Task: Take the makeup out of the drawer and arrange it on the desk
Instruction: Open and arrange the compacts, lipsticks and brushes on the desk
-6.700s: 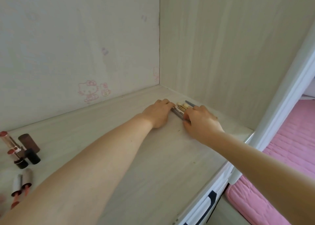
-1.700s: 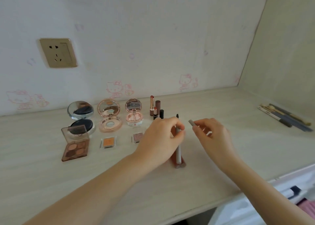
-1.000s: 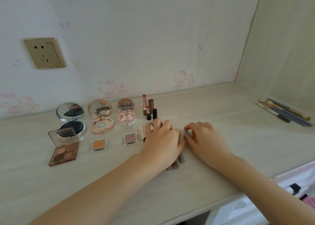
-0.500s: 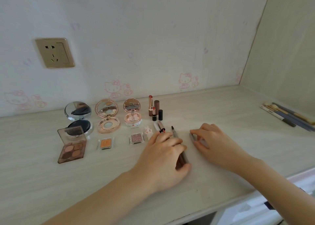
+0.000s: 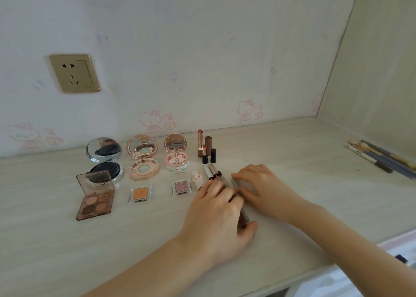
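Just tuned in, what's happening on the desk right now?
A person is laying makeup out on the desk. The left hand and right hand both rest on a few slim lip and liner tubes, lining them up side by side. To their left stand three open compacts, an eyeshadow palette, two small single shadows and upright lipsticks. A bundle of brushes lies at the far right.
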{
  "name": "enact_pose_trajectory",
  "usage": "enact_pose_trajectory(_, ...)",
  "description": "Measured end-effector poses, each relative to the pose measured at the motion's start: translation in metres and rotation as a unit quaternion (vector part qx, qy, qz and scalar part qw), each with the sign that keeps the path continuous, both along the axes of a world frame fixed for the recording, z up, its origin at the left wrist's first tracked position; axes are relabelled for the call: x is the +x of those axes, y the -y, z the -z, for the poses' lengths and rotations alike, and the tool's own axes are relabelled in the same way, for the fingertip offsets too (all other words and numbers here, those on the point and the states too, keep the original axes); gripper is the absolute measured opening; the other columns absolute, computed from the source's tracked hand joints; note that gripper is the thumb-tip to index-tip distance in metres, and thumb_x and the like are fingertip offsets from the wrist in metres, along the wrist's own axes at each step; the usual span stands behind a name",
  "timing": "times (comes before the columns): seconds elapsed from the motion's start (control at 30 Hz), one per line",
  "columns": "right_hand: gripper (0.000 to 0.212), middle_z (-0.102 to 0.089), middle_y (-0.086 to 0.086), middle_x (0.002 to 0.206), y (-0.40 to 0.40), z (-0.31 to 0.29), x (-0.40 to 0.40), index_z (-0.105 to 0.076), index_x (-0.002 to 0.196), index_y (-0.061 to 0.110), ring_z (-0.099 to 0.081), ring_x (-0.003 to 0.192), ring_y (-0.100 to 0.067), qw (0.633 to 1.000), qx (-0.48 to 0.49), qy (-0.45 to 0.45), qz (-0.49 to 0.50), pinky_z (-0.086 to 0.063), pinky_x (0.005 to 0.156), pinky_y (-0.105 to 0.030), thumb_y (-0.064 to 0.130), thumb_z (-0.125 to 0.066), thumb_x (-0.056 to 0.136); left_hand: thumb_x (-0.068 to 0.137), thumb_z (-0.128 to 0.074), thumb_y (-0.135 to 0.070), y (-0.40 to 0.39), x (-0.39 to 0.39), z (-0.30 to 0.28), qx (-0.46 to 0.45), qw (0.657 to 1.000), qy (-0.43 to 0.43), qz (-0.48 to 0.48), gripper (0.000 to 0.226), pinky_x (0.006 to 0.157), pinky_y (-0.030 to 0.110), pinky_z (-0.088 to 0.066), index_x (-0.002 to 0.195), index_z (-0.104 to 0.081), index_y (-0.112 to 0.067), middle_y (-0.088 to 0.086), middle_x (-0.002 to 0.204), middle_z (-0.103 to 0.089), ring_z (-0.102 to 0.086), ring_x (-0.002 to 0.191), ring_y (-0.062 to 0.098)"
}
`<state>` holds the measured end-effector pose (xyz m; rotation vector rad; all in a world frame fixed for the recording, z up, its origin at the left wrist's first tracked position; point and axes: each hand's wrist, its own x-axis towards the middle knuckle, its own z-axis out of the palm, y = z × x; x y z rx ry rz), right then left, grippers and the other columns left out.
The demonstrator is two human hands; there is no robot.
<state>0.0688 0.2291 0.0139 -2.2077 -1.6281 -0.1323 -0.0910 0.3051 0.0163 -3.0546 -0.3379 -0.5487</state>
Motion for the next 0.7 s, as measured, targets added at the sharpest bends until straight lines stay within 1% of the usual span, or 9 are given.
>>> enact_pose_trajectory(0.1,0.036,-0.057,0.004,0.124,0.0,-0.001,0.0,-0.057,0.13,0.022,-0.047,0.114,-0.018,1.0,-0.001,-0.006,-0.011,-0.03,0.099,-0.016,0.025,-0.055,0.094,0.083,-0.031,-0.063,-0.002,-0.002,0.002,0.002,1.0,0.0,0.003,0.061,0.114,0.031,-0.018,0.126,-0.055,-0.027,-0.013,0.127,-0.055,-0.037,0.126,0.015)
enact_pose_trajectory(0.23,0.034,-0.061,0.004,0.122,0.003,0.0,0.001,-0.061,0.127,0.02,-0.05,0.114,-0.017,1.0,0.014,-0.008,-0.02,-0.03,0.1,-0.015,0.026,-0.059,0.093,0.083,-0.031,-0.063,-0.003,-0.003,0.003,-0.001,1.0,0.009,0.01,0.06,0.115,0.03,-0.017,0.124,-0.057,-0.026,-0.012,0.126,-0.056,-0.037,0.127,0.015)
enact_pose_trajectory(0.4,0.038,-0.061,0.005,0.125,0.009,0.003,0.002,-0.058,0.13,0.019,-0.05,0.118,-0.016,0.999,0.025,-0.025,-0.018,-0.035,0.102,-0.02,0.025,-0.06,0.092,0.082,-0.036,-0.064,-0.004,-0.004,0.001,-0.026,0.999,0.039,0.011,0.059,0.111,0.027,-0.021,0.121,-0.061,-0.027,-0.012,0.123,-0.06,-0.042,0.128,0.017)
enact_pose_trajectory(0.47,0.039,-0.06,0.005,0.125,0.014,0.003,0.004,-0.058,0.13,0.02,-0.049,0.119,-0.014,0.999,0.027,-0.03,-0.015,-0.034,0.102,-0.018,0.026,-0.06,0.092,0.082,-0.038,-0.063,-0.004,-0.004,0.0,-0.029,0.998,0.053,0.01,0.057,0.109,0.025,-0.026,0.119,-0.063,-0.027,-0.012,0.121,-0.061,-0.047,0.125,0.017)
enact_pose_trajectory(0.53,0.04,-0.059,0.005,0.126,0.019,0.002,0.006,-0.056,0.131,0.02,-0.049,0.121,-0.012,0.999,0.024,-0.034,-0.008,-0.031,0.101,-0.014,0.026,-0.06,0.092,0.082,-0.039,-0.062,-0.004,-0.003,-0.002,-0.027,0.998,0.06,0.009,0.056,0.106,0.022,-0.025,0.117,-0.064,-0.026,-0.013,0.119,-0.062,-0.05,0.122,0.015)
enact_pose_trajectory(0.63,0.041,-0.057,0.006,0.128,0.031,-0.003,0.012,-0.055,0.132,0.021,-0.048,0.122,-0.01,0.999,0.017,-0.032,0.004,-0.029,0.101,-0.012,0.025,-0.059,0.092,0.085,-0.034,-0.063,-0.005,0.002,-0.005,-0.038,0.998,0.044,0.013,0.059,0.107,0.022,-0.026,0.123,-0.06,-0.026,-0.014,0.127,-0.057,-0.042,0.127,0.011)
enact_pose_trajectory(0.7,0.04,-0.056,0.008,0.13,0.042,-0.007,0.018,-0.053,0.134,0.023,-0.046,0.123,-0.007,0.999,0.012,-0.025,0.018,-0.027,0.099,-0.009,0.027,-0.057,0.094,0.089,-0.035,-0.062,-0.006,0.008,-0.006,-0.042,0.998,0.037,0.021,0.056,0.107,0.022,-0.026,0.127,-0.056,-0.026,-0.015,0.13,-0.054,-0.037,0.129,0.008)
